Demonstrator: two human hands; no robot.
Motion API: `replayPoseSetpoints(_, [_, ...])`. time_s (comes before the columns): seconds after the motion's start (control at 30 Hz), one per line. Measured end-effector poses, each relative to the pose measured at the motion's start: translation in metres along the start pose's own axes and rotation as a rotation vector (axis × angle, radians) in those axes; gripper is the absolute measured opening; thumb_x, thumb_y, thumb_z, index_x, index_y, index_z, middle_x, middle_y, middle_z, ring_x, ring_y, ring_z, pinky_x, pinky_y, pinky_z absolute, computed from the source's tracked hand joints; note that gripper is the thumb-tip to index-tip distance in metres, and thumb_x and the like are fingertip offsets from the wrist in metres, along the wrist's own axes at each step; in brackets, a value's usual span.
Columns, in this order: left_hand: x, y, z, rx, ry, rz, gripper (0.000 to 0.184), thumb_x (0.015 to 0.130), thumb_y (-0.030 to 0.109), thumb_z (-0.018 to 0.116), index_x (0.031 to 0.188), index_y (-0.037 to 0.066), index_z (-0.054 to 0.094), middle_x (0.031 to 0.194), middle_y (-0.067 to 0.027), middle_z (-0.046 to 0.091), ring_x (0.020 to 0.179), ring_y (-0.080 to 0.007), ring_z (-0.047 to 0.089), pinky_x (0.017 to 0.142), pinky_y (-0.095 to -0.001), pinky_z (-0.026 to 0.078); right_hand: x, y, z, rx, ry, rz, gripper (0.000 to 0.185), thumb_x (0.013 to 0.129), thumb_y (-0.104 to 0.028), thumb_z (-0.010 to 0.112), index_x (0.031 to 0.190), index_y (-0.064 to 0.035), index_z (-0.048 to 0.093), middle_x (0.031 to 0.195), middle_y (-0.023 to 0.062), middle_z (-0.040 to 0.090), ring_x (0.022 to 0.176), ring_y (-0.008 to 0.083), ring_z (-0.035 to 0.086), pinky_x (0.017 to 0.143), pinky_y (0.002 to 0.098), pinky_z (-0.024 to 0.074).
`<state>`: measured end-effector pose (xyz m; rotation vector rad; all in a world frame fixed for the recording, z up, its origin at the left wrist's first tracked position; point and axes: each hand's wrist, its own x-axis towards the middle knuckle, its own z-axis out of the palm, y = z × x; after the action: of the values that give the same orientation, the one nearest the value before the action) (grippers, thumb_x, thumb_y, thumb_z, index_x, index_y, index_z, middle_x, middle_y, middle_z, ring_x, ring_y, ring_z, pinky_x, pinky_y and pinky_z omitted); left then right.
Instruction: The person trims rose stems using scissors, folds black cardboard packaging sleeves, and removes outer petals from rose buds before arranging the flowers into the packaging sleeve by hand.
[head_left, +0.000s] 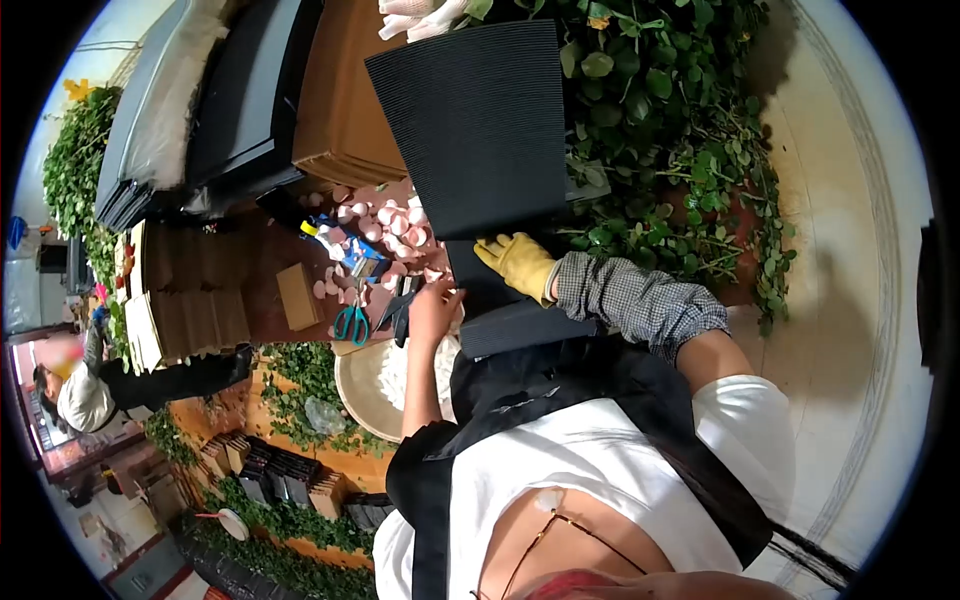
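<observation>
Yellow-gloved, the right hand [518, 265] rests with fingers outstretched leftward on the lower part of black corrugated card [475, 130] at upper centre, whose long axis runs toward the frame's top. Bare, the left hand [432, 312] is by its left edge, fingers curled, grip unclear. Beyond lie teal-handled scissors [355, 309] and pink petals [395, 225].

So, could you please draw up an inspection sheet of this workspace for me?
Surface: reddish-brown tabletop, partly covered.
Job's things: black corrugated sheet, in front of the person.
Clutter: pale pink petal-like pieces, scattered; teal-handled scissors.
Grips: right grip gloved, at the black material; left grip bare, nearby, its hold unclear.
Cables: none clearly seen.
Surroundings: leafy stems at picture right; another person at far left.
</observation>
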<state>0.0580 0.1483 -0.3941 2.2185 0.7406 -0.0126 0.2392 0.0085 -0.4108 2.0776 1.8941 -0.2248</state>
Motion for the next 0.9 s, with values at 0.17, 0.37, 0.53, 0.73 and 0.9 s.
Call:
replayPoseSetpoints(0.17, [0.02, 0.125, -0.061, -0.027, 0.113, 0.656, 0.056, 0.082, 0.014, 0.075, 0.133, 0.004, 0.054, 0.136, -0.0186, 0.054, 0.125, -0.0365, 0.052, 0.103, -0.0405, 0.044, -0.005, 0.0, -0.001, 0.154, 0.273, 0.036, 0.041, 0.094, -0.026, 0.049, 0.131, -0.0104, 0.054, 0.131, 0.006, 0.061, 0.111, 0.0239, 0.061, 0.082, 0.0405, 0.0493])
replayPoseSetpoints(0.37, [0.098, 0.1, -0.024, 0.528, 0.036, 0.526, 0.023, 0.093, 0.03, 0.062, 0.088, 0.008, 0.062, 0.083, -0.0131, 0.069, 0.073, -0.0348, 0.068, 0.061, -0.0445, 0.053, 0.005, 0.001, 0.004, 0.151, 0.118, 0.028, 0.101, 0.058, -0.031, 0.086, 0.143, -0.0057, 0.038, 0.143, 0.0131, 0.05, 0.12, 0.0303, 0.058, 0.091, 0.0408, 0.0512])
replayPoseSetpoints(0.53, [0.088, 0.1, -0.017, 0.508, 0.192, 0.6, 0.023, 0.091, 0.028, 0.065, 0.084, 0.006, 0.061, 0.078, -0.0117, 0.067, 0.073, -0.034, 0.067, 0.062, -0.0429, 0.052, -0.006, -0.001, -0.023, 0.158, 0.069, 0.094, 0.07, 0.076, -0.025, 0.074, 0.137, -0.005, 0.047, 0.132, 0.013, 0.059, 0.114, 0.0297, 0.062, 0.087, 0.0414, 0.0526])
replayPoseSetpoints(0.73, [0.043, 0.104, -0.044, -0.021, 0.37, 0.566, 0.034, 0.087, 0.015, 0.071, 0.118, 0.004, 0.063, 0.121, -0.0134, 0.064, 0.112, -0.0341, 0.06, 0.094, -0.0394, 0.049, -0.011, 0.009, -0.021, 0.369, 0.153, 0.021, 0.051, 0.084, -0.014, 0.065, 0.132, -0.0052, 0.052, 0.119, 0.0142, 0.067, 0.106, 0.0315, 0.067, 0.083, 0.0457, 0.0552])
replayPoseSetpoints(0.9, [-0.003, 0.003, -0.12, -0.099, 0.708, 0.08, 0.026, 0.087, 0.012, 0.069, 0.112, 0.004, 0.065, 0.103, -0.0144, 0.068, 0.098, -0.0341, 0.064, 0.086, -0.0392, 0.05, -0.011, 0.007, -0.029, 0.211, 0.101, -0.014, 0.072, 0.077, -0.025, 0.075, 0.14, -0.005, 0.045, 0.137, 0.0096, 0.057, 0.115, 0.0277, 0.058, 0.093, 0.0391, 0.0496])
